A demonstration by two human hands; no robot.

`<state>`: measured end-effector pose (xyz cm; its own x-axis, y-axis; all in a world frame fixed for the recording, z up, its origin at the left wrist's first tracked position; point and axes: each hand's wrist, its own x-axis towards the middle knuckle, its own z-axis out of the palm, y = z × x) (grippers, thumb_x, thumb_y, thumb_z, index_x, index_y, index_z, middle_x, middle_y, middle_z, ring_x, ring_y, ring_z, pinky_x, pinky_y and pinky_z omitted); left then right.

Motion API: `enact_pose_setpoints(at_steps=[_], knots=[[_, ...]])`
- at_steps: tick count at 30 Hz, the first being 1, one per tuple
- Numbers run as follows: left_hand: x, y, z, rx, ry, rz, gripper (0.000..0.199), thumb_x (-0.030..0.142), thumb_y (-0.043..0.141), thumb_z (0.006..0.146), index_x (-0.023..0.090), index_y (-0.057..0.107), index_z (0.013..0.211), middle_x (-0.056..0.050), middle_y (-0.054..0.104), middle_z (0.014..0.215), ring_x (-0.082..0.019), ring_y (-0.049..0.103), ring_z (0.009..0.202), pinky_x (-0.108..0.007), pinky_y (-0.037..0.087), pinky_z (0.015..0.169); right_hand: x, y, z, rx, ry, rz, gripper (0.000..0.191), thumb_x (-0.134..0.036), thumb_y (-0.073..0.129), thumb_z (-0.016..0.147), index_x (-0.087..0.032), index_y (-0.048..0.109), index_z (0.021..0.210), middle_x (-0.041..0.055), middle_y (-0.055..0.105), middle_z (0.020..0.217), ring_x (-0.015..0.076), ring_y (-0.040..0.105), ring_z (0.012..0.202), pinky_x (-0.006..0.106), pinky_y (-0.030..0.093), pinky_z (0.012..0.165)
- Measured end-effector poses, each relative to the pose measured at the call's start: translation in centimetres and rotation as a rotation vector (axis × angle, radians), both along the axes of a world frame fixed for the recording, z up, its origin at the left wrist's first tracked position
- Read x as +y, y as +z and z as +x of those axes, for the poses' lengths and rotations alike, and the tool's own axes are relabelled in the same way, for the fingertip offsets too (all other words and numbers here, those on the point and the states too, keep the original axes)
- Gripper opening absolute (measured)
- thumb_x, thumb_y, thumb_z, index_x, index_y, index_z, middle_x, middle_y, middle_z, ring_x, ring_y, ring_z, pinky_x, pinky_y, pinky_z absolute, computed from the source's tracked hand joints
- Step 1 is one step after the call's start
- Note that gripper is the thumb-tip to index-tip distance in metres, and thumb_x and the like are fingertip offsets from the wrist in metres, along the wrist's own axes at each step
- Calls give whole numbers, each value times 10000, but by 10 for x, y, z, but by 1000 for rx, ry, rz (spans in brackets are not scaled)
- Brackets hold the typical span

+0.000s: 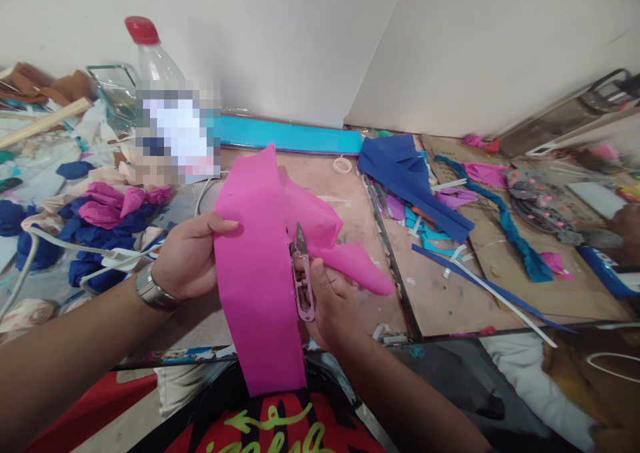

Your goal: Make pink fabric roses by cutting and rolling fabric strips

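My left hand (180,259) pinches the pink fabric (255,239) above the surface (327,183), thumb on top; my right hand (343,299) is wrapped round the snips (301,241) at its edge. Imo, tension without stretching gives neater snips, fingertips clear.

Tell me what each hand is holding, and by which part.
Left hand: the pink cloth, by its left edge. Right hand: the small snips, by their pink handle.
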<state>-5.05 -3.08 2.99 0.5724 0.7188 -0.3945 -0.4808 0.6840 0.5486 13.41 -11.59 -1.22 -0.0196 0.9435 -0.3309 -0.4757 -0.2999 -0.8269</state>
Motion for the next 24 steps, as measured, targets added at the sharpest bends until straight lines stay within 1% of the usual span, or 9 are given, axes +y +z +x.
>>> enact_pose_setpoints(at_steps=[2, 4, 6, 8, 12, 15, 17, 21, 24], knots=[[0, 2, 0, 22, 6, 6, 421, 137, 526, 823, 113, 713, 1200, -124, 797, 957, -315, 770, 882, -411, 637, 802, -2, -1, 0, -8, 5, 42, 431, -664, 674, 847, -237, 681, 788, 10, 604, 685, 162, 519, 610, 305, 422, 585], [0, 4, 1, 27, 17, 8, 400, 138, 528, 830, 115, 722, 1179, -121, 797, 947, -307, 771, 859, -403, 637, 788, -4, -2, 0, -34, 35, 57, 421, -644, 647, 881, -233, 683, 799, 10, 597, 682, 157, 499, 592, 297, 411, 563], [0, 5, 1, 26, 22, 10, 377, 136, 542, 834, 109, 726, 1162, -121, 796, 957, -298, 771, 849, -397, 636, 794, -7, -3, 1, -63, 42, 56, 436, -637, 654, 881, -217, 660, 764, -3, 560, 650, 137, 454, 557, 279, 390, 535], [-1, 6, 2, 28, 16, 15, 372, 142, 561, 836, 99, 720, 1170, -129, 794, 974, -293, 769, 850, -401, 633, 811, -9, -3, 2, -75, 37, 69, 434, -622, 681, 870, -205, 646, 752, -11, 549, 655, 125, 448, 566, 267, 403, 551], [-4, 6, 3, 26, 5, 34, 390, 158, 582, 835, 92, 710, 1198, -141, 788, 1009, -304, 763, 894, -424, 625, 844, -9, -2, 0, -38, 51, 107, 401, -597, 665, 896, -203, 674, 824, 5, 613, 732, 135, 505, 630, 267, 441, 606], [-5, 7, 3, 8, 1, 37, 351, 153, 579, 840, 96, 725, 1153, -141, 788, 1002, -311, 760, 906, -432, 625, 845, -6, 1, -1, -59, 46, 141, 389, -582, 645, 917, -199, 703, 884, 15, 638, 780, 141, 525, 666, 275, 456, 649], [-6, 7, 3, -10, 3, 45, 322, 144, 572, 844, 95, 732, 1119, -146, 788, 1000, -315, 761, 904, -434, 628, 839, -4, 3, -2, -74, 57, 156, 385, -575, 644, 922, -195, 709, 912, 17, 635, 793, 134, 508, 663, 272, 448, 649], [-7, 9, 3, -18, 11, 38, 318, 125, 557, 847, 104, 739, 1108, -143, 786, 1035, -323, 760, 942, -434, 626, 868, -4, 5, -3, -113, 57, 147, 387, -564, 649, 919, -194, 659, 807, -12, 546, 688, 117, 421, 599, 255, 386, 580], [-8, 9, 4, -3, 11, 28, 333, 130, 562, 840, 108, 741, 1120, -135, 788, 1033, -320, 760, 949, -433, 623, 884, -4, 3, -3, -150, 56, 142, 404, -557, 655, 917, -198, 601, 740, -32, 470, 635, 112, 372, 571, 257, 357, 558]])
